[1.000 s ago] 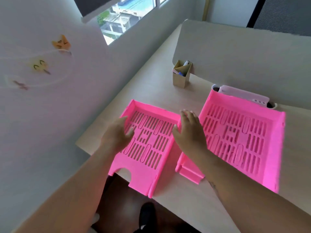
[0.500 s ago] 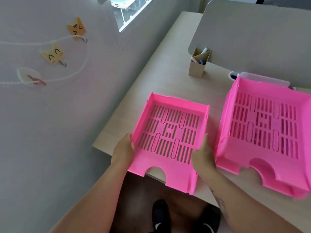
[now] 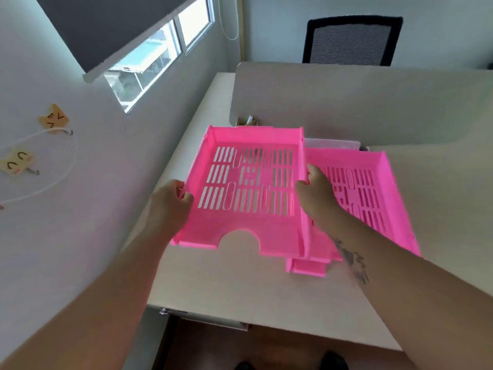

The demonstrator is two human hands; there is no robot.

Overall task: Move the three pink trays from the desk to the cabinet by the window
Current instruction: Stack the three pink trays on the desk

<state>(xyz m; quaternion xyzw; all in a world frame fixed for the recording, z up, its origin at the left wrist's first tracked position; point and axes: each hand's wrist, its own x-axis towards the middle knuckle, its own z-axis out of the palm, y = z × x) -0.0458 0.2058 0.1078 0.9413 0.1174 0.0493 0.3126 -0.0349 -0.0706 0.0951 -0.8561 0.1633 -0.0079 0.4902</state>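
I hold a pink slotted tray point(image 3: 248, 188) lifted above the desk point(image 3: 240, 289). My left hand point(image 3: 170, 201) grips its left wall and my right hand point(image 3: 314, 193) grips its right wall. To the right, a stack of pink trays point(image 3: 373, 193) rests on the desk; the held tray's right edge overlaps it. A lower tray's foot point(image 3: 306, 268) shows at the stack's front. How many trays the stack has is hard to tell.
A grey divider panel point(image 3: 360, 102) stands behind the trays, with a black mesh chair point(image 3: 352, 41) beyond it. A cardboard pen holder point(image 3: 248, 121) peeks out behind the held tray. A wall with cat-shaped hooks point(image 3: 53, 120) and a window point(image 3: 149, 62) is at the left.
The tray has risen off the desk's front left corner and moved right, over the edge of the stack. Both hands stayed on its side walls. My view has tilted up.
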